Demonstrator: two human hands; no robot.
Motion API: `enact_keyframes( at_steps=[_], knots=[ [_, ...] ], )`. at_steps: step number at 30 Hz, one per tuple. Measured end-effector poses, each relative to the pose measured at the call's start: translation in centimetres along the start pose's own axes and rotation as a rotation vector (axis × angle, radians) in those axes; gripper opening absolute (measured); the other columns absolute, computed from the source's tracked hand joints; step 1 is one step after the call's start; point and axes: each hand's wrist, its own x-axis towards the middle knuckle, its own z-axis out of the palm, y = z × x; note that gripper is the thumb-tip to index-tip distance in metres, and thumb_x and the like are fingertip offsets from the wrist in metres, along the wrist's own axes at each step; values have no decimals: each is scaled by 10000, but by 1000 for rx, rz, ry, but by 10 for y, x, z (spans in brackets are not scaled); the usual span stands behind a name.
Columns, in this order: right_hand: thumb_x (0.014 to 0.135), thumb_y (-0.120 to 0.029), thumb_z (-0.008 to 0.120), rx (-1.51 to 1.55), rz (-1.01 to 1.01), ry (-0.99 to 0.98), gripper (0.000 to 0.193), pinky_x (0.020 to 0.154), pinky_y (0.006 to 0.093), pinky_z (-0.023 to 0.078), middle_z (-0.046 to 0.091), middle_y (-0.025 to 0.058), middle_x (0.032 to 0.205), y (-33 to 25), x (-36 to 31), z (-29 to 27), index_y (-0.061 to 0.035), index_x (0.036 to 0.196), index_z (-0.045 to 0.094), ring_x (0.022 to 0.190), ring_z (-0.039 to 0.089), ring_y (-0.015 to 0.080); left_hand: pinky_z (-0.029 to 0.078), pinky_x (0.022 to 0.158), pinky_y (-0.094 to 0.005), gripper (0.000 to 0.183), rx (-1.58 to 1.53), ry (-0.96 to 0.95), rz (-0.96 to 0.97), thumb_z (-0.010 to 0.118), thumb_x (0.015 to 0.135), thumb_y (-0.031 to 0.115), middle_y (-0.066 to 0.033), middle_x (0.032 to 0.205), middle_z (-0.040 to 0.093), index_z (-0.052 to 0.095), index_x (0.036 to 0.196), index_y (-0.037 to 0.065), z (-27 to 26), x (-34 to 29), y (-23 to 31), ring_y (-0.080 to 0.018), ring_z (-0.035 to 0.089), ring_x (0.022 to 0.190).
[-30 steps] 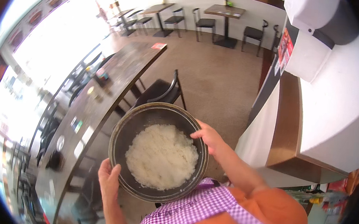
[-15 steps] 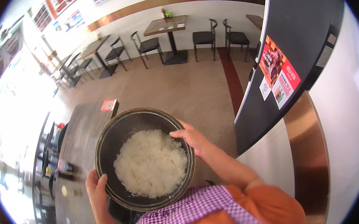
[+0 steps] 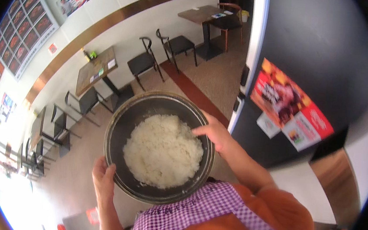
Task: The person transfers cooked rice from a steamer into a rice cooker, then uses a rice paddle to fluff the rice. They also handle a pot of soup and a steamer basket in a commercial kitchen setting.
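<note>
A round dark cooking pot (image 3: 114,157) is held in front of my chest, its open top facing up toward me. White cooked rice (image 3: 163,152) lies in a broad mound on its bottom, with loose grains along the wall. My left hand (image 3: 103,178) grips the rim at the lower left, thumb on top and fingers partly hidden beneath. At the upper right, my right hand (image 3: 215,133) holds the opposite rim, its thumb hooked over the inside edge. Beneath the pot, my fingers are out of sight.
On the right stands a tall dark cabinet (image 3: 311,60) with posters on its side. Ahead are a wooden table (image 3: 98,70) by the wall, black chairs (image 3: 142,61), and another table (image 3: 201,15) farther back. A tabletop corner (image 3: 78,224) shows at the lower left.
My view has swung to the right and moved nearer the dark cabinet. The pot has travelled along in both hands; the near wooden table has slipped toward the lower left edge.
</note>
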Motion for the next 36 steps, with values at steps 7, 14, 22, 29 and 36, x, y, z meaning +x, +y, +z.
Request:
enact_keyframes(
  at_steps=[7,14,22,29,36],
  knots=[
    [605,109,469,-162,-56,185,734,724,237,443,588,53,996,-32,161,-77,-28,1326,478,827,554,140,471,841,-290,383,-245,-138,-55,526,750,-93,-94,1034,615,486,1129,-45,97,210,-25,-184,602,934],
    [598,129,457,-55,-86,492,757,607,221,427,586,49,959,-75,273,-166,-47,1334,477,735,528,123,505,809,-326,494,-92,-547,-304,524,676,-124,-108,1070,613,521,1159,-26,234,423,-26,-245,618,923],
    [585,146,442,194,-358,893,766,693,279,509,610,93,1020,-135,308,-287,-45,1326,476,853,611,185,492,802,-332,711,-124,-1035,-123,478,612,-116,-93,1067,544,401,1298,56,471,578,20,-235,563,926],
    [663,98,503,225,-517,1002,711,811,262,470,575,64,1097,-180,359,-435,-47,1355,431,945,562,154,511,842,-405,762,-409,-1141,-335,519,592,-15,-117,1107,559,388,1337,79,670,624,47,-294,563,1000],
    [723,-38,527,282,-817,1214,657,864,307,466,554,101,1163,-232,394,-551,-37,1365,388,1017,551,182,513,837,-397,740,-347,-1405,-213,536,636,99,-113,1130,541,364,1356,76,872,691,44,-281,570,988]
  ],
)
